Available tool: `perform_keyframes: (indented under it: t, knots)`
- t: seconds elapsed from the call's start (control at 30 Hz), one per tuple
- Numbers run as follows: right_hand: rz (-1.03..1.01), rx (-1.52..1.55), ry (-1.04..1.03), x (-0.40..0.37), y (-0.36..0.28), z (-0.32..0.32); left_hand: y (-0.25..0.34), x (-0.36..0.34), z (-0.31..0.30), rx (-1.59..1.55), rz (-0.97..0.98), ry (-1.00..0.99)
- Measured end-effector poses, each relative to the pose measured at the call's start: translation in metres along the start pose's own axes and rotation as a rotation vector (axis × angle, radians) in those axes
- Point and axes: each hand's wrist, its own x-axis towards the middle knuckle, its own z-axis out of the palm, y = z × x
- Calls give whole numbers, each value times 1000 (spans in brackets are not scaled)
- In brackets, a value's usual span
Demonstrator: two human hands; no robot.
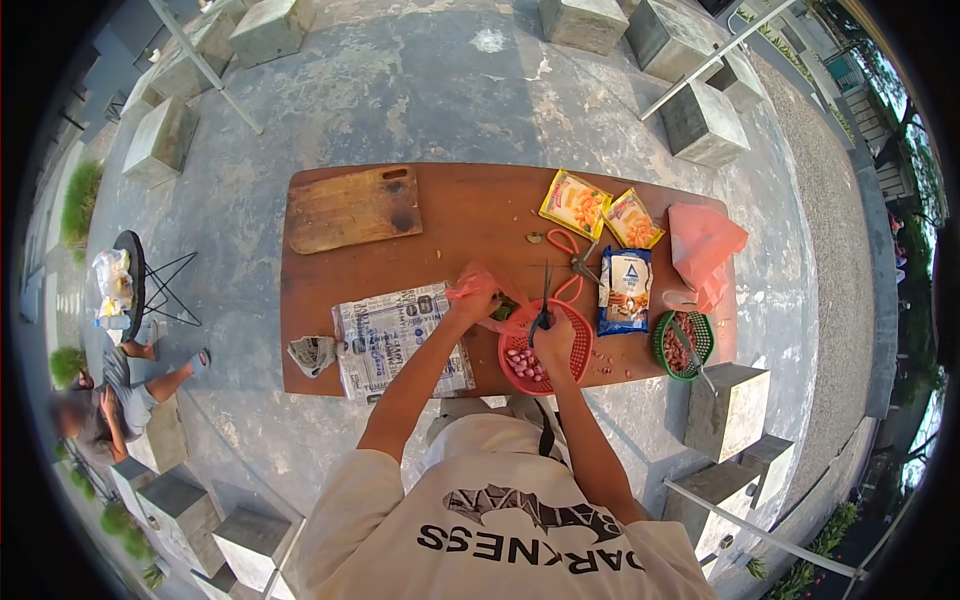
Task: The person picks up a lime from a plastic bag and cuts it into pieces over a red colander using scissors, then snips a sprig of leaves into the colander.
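The left hand (478, 304) has its fingers closed around a thin pink plastic bag (479, 276), gathered in the grip, with something leafy and green (504, 309) showing just to the right of the fingers. The right hand (554, 339) is wrapped around the dark handles of a pair of scissors (544, 318), whose blades point away from the body; how far apart the blades stand is too small to tell. Directly beneath the right-hand grip sits a red perforated plastic basket (574, 365), with peeled shallots (524, 364) heaped on its left, near side. Just beyond the scissors lies an orange-handled metal tool (583, 264). To the right of that same grip are a blue-and-white packet (625, 291) and, farther right, a green basket (708, 341) of small reddish-brown pieces (678, 347). Two yellow packets, one (576, 204) beside the other (633, 219), lie beyond and right, with a larger pink plastic bag (703, 250) past them. Left of the left-hand grip, a printed sheet (396, 341) lies near it, with a crumpled grey bundle (313, 355) farther out; beyond and left, a wooden cutting board (352, 212) rests on the brown table (470, 222).
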Motion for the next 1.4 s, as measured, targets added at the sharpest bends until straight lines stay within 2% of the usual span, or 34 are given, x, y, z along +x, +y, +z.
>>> perform_keyframes:
  t: [0.13,0.2,0.23,0.3,0.33,0.4,0.43,0.5,0.63,0.73,0.8,0.93,1.0,1.03,1.1,1.23,1.33,1.4]
  knots:
    - [5,-1,10,-1,-1,1,1,-13,-17,-18,-150,10]
    - [8,-1,9,-2,-1,2,-2,-19,-21,-238,-292,-34]
    - [0,-1,7,-3,-2,3,-2,-20,-22,-238,-292,-34]
    - [-7,-1,3,-3,-3,4,-3,-21,-23,-290,-343,-173]
    - [-7,1,-6,-3,-4,4,-16,-21,-2,-291,-345,-173]
    - [-9,4,-16,-3,-7,4,-51,-18,60,-60,-201,-86]
    - [-9,1,-15,-3,-7,4,-35,-19,41,-60,-201,-85]
    - [-11,-3,-12,-3,-7,3,-1,-20,5,-224,-481,-13]
    - [-6,20,-12,-7,-10,2,5,-18,3,-190,-479,-64]
    - [-9,52,1,-8,-9,1,-5,-13,14,-370,-406,-77]
    - [-9,58,6,-7,-3,1,-11,-7,22,-378,-487,-222]
    - [-25,21,26,-6,4,3,-12,-6,20,-406,-492,-248]
    - [-26,12,26,-7,3,2,-10,-10,16,-265,-376,-67]
    - [-28,17,24,-8,2,1,-10,-8,11,-264,-374,-67]
    - [-29,21,22,-10,1,1,-13,-3,8,-113,-450,-221]
    - [-19,15,6,-11,2,3,-16,-7,17,-238,-556,-150]
    - [-10,15,5,-9,2,3,-11,-15,14,-193,-498,-156]
    - [3,21,-1,-9,1,2,-5,-21,9,-102,-329,27]
